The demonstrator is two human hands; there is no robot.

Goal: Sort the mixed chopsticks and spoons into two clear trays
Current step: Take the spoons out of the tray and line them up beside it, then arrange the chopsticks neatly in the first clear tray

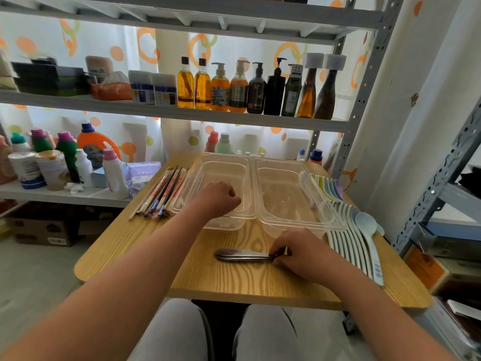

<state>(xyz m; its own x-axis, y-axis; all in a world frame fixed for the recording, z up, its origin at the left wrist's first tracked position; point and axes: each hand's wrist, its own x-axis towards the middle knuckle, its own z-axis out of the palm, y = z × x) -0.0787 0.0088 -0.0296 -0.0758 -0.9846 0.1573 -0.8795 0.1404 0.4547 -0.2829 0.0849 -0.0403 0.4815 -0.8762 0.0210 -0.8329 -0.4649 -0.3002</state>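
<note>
- Table: wooden top, with the seated person's knees under its near edge. All task items lie on it.
- Right hand: low on the near table, thumb and fingertips pinching the handle end of the metal spoon. The grasp is at the very tip only.
- Metal spoon: lies flat, bowl pointing left, in front of the trays and in neither. It may be a nested stack; I cannot tell.
- Risk: lifted by such an end pinch, the bowl could sag or swing. If it is a stack, the lower pieces could slide out and drop.
- Left hand: fingers curled, over the near part of the left tray. I cannot tell whether it grips the rim, holds something, or is merely clenched.
- Risk: the clear trays look light. A knock from either wrist could skid them into the items alongside.
- Left tray and right tray: side by side and touching, both apparently empty. Sorting is judged barely begun.
- Chopsticks: a loose bundle just left of the left tray. It could roll if nudged.
- Plastic spoons: a fanned row against the right tray's outer wall. Shifting that tray could collapse the row towards the table edge.
- Bottles: on the shelf beyond the table, not involved.
</note>
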